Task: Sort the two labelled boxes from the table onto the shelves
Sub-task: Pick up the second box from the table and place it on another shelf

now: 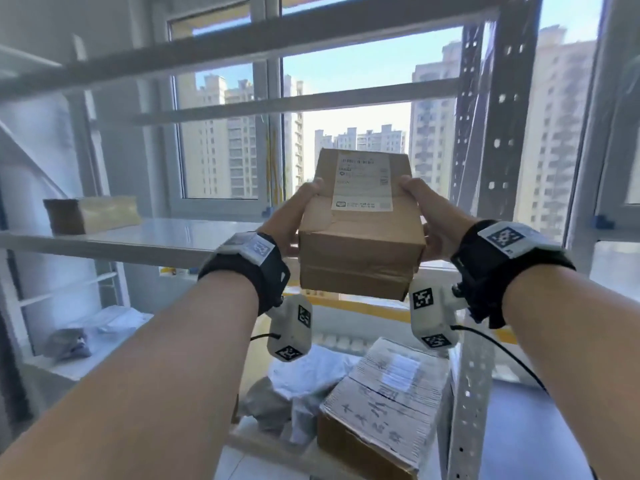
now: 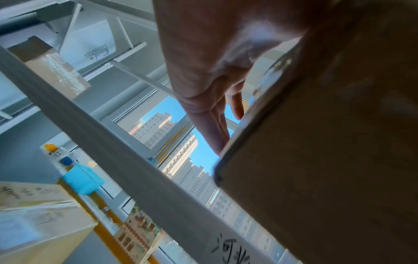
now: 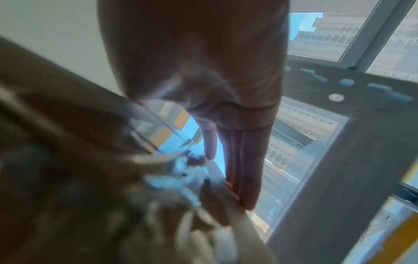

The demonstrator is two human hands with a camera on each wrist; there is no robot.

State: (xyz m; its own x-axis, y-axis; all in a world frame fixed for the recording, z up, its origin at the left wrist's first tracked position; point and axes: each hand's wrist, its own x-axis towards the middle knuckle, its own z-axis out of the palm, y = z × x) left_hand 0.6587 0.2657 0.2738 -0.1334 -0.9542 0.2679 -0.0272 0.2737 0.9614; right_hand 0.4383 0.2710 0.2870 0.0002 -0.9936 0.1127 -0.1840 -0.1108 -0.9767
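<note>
A brown cardboard box (image 1: 360,237) with a white shipping label (image 1: 362,185) on top is held up in the air before the middle shelf (image 1: 138,237), its underside a little above the board's level. My left hand (image 1: 294,216) grips its left side and my right hand (image 1: 433,216) its right side, each thumb lying over the top edge. In the left wrist view the fingers (image 2: 212,128) lie straight along the box (image 2: 328,160). In the right wrist view the fingers (image 3: 246,169) lie along its blurred side (image 3: 68,142).
A taped brown box (image 1: 91,214) lies on the same shelf at the far left. Below, a lower shelf holds a taped carton (image 1: 384,407) and plastic mail bags (image 1: 304,386). A perforated grey upright (image 1: 495,133) stands to the right. A window is behind the rack.
</note>
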